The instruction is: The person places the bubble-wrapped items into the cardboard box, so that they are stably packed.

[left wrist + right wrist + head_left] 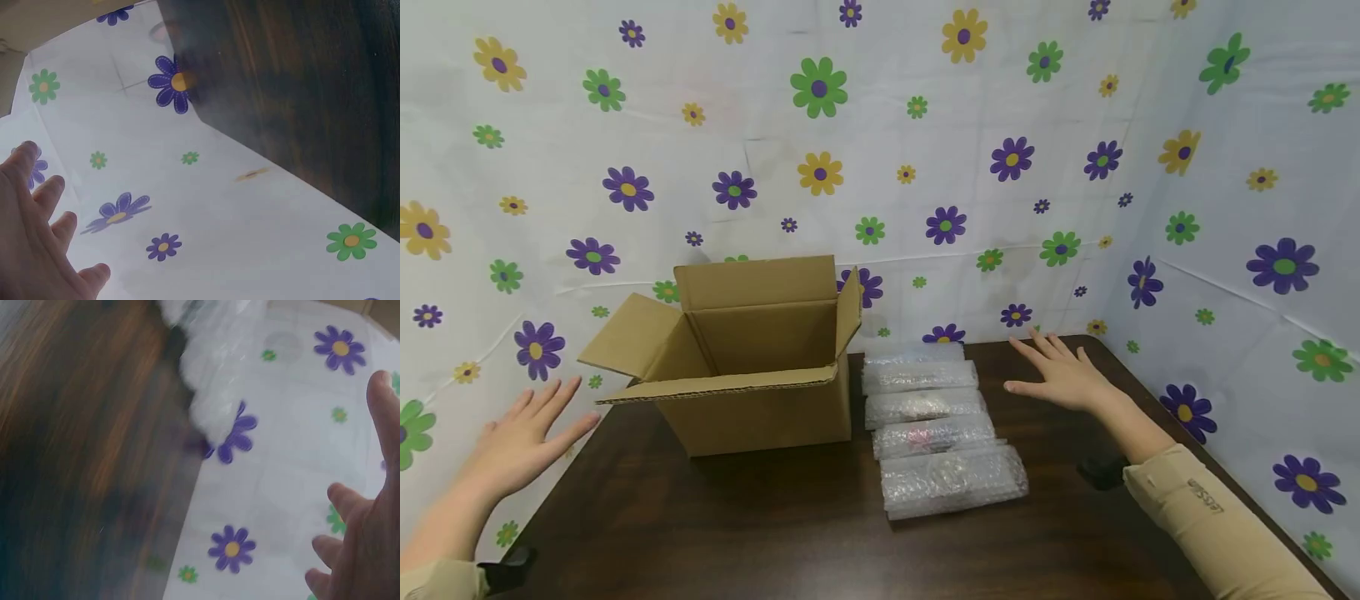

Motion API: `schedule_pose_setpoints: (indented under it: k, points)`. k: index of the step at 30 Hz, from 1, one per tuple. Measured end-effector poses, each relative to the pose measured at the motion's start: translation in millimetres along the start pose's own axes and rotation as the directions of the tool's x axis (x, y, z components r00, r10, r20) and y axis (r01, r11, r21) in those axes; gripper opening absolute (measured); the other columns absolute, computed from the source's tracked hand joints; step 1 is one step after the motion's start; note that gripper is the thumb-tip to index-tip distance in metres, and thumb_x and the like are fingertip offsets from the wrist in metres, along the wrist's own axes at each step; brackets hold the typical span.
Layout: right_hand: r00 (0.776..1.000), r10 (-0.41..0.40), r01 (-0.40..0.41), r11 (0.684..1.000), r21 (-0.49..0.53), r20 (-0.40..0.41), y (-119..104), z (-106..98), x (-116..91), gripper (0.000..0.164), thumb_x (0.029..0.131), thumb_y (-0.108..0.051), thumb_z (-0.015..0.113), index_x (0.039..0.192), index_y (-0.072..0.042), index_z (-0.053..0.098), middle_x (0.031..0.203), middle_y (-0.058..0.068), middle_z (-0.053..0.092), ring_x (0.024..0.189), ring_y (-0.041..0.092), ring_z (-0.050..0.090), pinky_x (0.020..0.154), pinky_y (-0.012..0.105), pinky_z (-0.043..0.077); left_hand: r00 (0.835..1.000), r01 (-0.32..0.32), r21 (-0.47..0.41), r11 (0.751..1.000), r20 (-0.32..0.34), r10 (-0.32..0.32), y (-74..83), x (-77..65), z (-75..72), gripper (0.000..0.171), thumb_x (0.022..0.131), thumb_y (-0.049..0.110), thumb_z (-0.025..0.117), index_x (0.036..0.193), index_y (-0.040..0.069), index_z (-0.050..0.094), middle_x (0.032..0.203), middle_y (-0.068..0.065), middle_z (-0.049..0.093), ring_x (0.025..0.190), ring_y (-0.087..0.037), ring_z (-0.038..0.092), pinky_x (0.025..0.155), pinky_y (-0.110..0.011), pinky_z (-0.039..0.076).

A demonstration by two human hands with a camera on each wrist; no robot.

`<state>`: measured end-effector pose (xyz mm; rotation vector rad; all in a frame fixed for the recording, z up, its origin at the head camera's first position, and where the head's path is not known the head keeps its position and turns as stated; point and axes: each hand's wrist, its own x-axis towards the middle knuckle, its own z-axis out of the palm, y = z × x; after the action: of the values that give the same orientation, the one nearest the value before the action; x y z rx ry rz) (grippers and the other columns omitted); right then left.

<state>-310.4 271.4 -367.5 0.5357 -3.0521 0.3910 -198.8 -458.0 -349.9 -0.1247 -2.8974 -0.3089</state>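
Observation:
An open cardboard box (760,425) stands on the dark table with its flaps spread outward. To its right lies a column of several bubble-wrapped packages (951,479), running from the table's back edge toward the front; what they contain is mostly hidden, though one shows a reddish patch. My left hand (520,446) hovers left of the box, fingers spread, holding nothing. My right hand (1063,375) is raised over the table's right side, right of the packages, its fingers also spread and touching nothing. Both wrist views show the extended fingers apart from any object.
The brown wooden table (760,533) meets a white flower-printed cloth (865,125) at the back, with the same cloth along both sides. The box's left flap (632,333) juts out toward my left hand, and its front flap (722,387) reaches forward.

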Motion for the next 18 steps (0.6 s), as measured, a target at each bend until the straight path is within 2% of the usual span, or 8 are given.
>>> schedule_pose_setpoints:
  k: [5,11,15,18]
  points:
    - [0.997,-0.072,0.072,0.997,0.021,0.010,-14.5,1.6,-1.9,0.088,0.088,-0.067,0.052,0.157,-0.022,0.021,0.160,0.021,0.007,0.144,0.046,0.001,0.101,0.077,0.000,1.000,0.007,0.005,1.000,-0.019,-0.007,-0.3,-1.4,-5.8,0.079,0.099,0.045,0.046,0.156,0.009,0.003,0.153,-0.033,0.003,0.137,-0.057,-0.009,0.088,-0.084,-0.003]
    - [0.983,-0.186,0.185,0.982,0.043,0.011,-33.3,9.4,-7.9,0.088,0.086,-0.065,0.057,0.155,-0.020,0.026,0.160,0.017,0.011,0.145,0.043,0.001,0.103,0.075,0.004,0.999,0.012,0.004,1.000,-0.040,-0.012,-2.1,-3.9,-12.3,0.079,0.100,0.044,0.046,0.156,0.010,0.001,0.153,-0.035,0.002,0.136,-0.057,-0.010,0.090,-0.083,-0.005]
    - [0.957,-0.289,0.285,0.954,0.098,0.036,-50.4,17.6,-14.7,0.090,0.084,-0.063,0.062,0.155,-0.019,0.027,0.161,0.014,0.012,0.145,0.043,0.002,0.102,0.077,0.006,0.997,0.025,0.018,1.000,-0.073,-0.024,-4.0,-4.8,-17.9,0.080,0.100,0.044,0.046,0.155,0.008,0.002,0.152,-0.036,0.003,0.135,-0.058,-0.011,0.090,-0.083,-0.006]
    - [0.925,-0.373,0.359,0.919,0.163,0.066,-64.2,21.1,-23.0,0.093,0.082,-0.059,0.067,0.155,-0.017,0.028,0.160,0.014,0.014,0.144,0.045,0.003,0.101,0.077,0.008,0.994,0.008,-0.009,1.000,-0.112,-0.009,-2.4,-1.2,-24.4,0.075,0.101,0.040,0.044,0.155,0.005,0.004,0.152,-0.036,0.003,0.135,-0.059,-0.010,0.093,-0.081,-0.008]
